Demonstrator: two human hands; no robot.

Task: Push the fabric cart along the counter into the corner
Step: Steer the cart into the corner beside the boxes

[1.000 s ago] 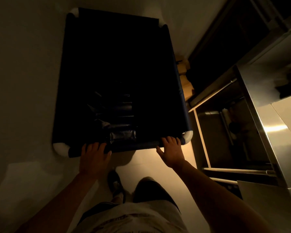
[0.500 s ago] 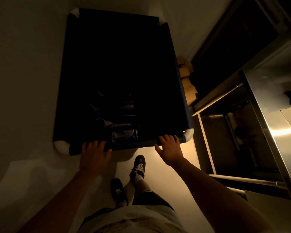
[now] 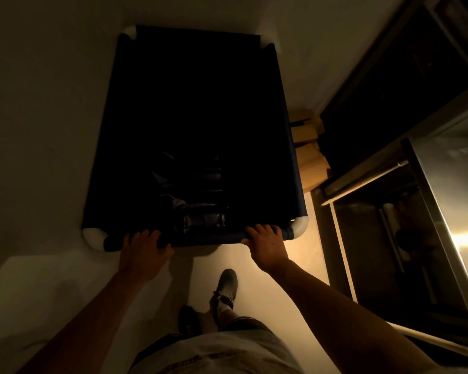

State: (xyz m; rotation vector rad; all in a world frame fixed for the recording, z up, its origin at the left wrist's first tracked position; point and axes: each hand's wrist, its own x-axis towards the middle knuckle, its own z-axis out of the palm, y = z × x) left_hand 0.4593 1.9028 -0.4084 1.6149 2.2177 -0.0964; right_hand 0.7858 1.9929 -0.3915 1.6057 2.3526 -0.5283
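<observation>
The fabric cart [image 3: 287,147] is a deep, dark blue cloth bin on a frame with white corner joints, standing on the pale floor in front of me. Its inside is almost black, with some dark shiny wrapping near the front. My left hand [image 3: 143,252] rests over the near rim on the left side. My right hand [image 3: 266,245] grips the same rim close to the white right corner. The steel counter [image 3: 443,184] runs along the right, with an open lower shelf.
A stack of cardboard boxes [image 3: 310,155] sits on the floor between the cart's right side and the counter. A wall closes the left side and the far end. My feet [image 3: 226,286] stand just behind the cart.
The cart has rolled forward toward the far wall with both hands still on its near rim. I have stepped after it, right foot now ahead. The counter has slid back on the right.
</observation>
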